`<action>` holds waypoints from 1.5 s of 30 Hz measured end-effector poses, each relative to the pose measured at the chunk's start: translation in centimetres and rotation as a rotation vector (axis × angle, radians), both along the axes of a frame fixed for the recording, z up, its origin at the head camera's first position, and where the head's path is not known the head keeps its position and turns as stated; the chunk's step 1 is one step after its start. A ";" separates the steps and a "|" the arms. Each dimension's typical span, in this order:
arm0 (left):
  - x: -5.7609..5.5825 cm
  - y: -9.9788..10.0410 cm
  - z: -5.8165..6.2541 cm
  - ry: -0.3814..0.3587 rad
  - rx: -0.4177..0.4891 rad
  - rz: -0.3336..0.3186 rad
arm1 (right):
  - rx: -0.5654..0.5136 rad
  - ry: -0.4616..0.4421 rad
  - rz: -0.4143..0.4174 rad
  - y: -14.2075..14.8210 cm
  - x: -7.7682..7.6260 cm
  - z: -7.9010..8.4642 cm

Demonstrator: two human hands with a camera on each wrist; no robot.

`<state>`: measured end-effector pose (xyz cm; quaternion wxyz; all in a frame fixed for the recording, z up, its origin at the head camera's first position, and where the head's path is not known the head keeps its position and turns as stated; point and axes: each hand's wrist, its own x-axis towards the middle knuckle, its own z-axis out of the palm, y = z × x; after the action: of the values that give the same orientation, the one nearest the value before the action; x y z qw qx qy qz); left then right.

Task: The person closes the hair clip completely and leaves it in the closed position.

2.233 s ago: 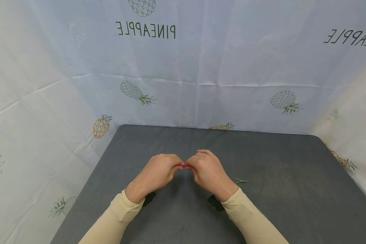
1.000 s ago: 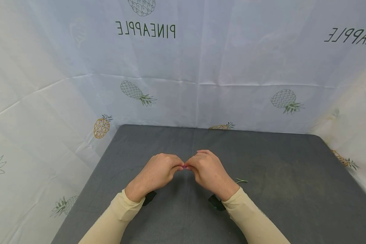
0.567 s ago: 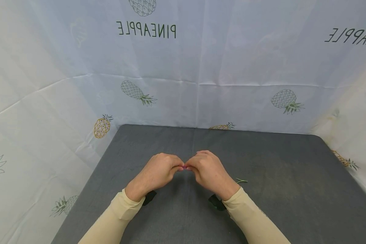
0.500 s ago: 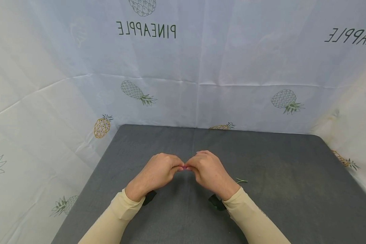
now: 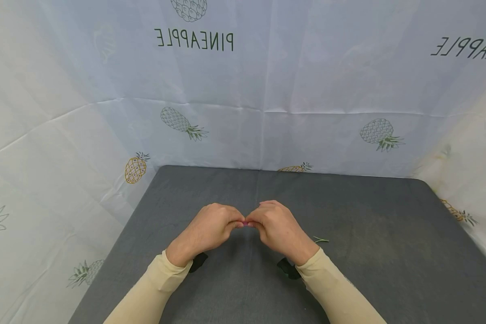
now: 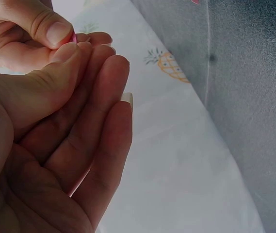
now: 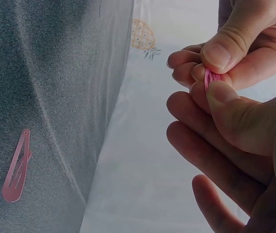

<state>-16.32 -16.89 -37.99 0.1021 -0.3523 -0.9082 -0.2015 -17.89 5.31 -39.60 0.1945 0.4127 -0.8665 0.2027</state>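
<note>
Over the middle of the table, my left hand [image 5: 212,227] and right hand [image 5: 277,227] meet at the fingertips. Between them they pinch a small pink hair clip [image 7: 211,77], thumbs on the near side. Fingers cover most of it; thin pink strips show in the right wrist view, and only a sliver in the left wrist view. The other fingers of each hand are bent loosely behind. A second pink snap hair clip [image 7: 16,167] lies on the table in the right wrist view.
A thin green forked item [image 5: 321,240] lies on the dark grey table [image 5: 372,225], just right of the right wrist. White cloth [image 5: 308,81] printed with pineapples hangs behind the table and along its sides. Black pieces [image 5: 288,269] show under both wrists.
Both hands stay nearly in place, still pinching the pink hair clip. The right hand has dipped very slightly, and a touch more pink shows between the fingertips.
</note>
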 end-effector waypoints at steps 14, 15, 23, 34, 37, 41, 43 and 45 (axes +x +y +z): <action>-0.2 0.0 0.0 0.008 0.011 -0.017 | -0.006 -0.009 0.017 0.2 -0.1 0.1; -0.2 0.0 0.0 0.010 0.010 -0.018 | -0.007 -0.010 0.017 0.2 -0.1 0.1; -0.2 -0.1 0.0 0.021 0.004 -0.028 | -0.011 -0.013 0.026 0.3 -0.1 0.1; -0.3 -0.3 -0.1 -0.003 0.038 -0.046 | -0.014 -0.041 0.045 0.4 0.0 0.3; -0.4 -0.3 -0.1 -0.010 0.045 -0.052 | -0.018 -0.052 0.050 0.4 0.0 0.3; -0.4 -0.3 -0.2 -0.015 0.044 -0.057 | -0.021 -0.061 0.058 0.4 0.0 0.3; -0.4 -0.3 -0.1 -0.017 0.041 -0.058 | -0.022 -0.064 0.062 0.4 0.0 0.3; -0.4 -0.3 -0.1 -0.017 0.038 -0.058 | -0.024 -0.067 0.065 0.4 -0.1 0.3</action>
<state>-16.77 -17.21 -38.11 0.0953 -0.3747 -0.8944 -0.2246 -17.94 5.72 -39.34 0.1634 0.4314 -0.8561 0.2329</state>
